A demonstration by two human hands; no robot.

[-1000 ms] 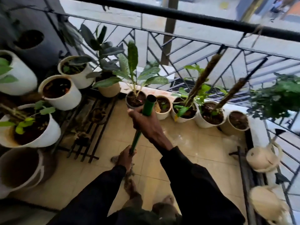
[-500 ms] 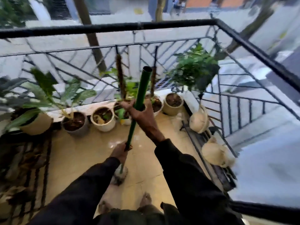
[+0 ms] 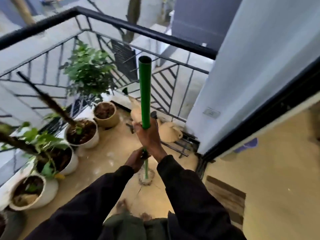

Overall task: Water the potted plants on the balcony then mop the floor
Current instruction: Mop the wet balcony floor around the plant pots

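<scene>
A green mop handle stands almost upright in front of me. My right hand grips it high up, and my left hand grips it lower down. The mop head rests on the wet beige tiled floor just ahead of my bare feet. White and tan pots with plants line the left side along the railing.
A black metal railing encloses the balcony. Two cream watering cans lie on a low rack in the far right corner. A white wall and black door frame stand on the right, with a doormat inside.
My view has swung to the right, from the plant-filled left side to the balcony's right corner and doorway. Both hands kept their grip on the mop handle, which now stands nearly vertical.
</scene>
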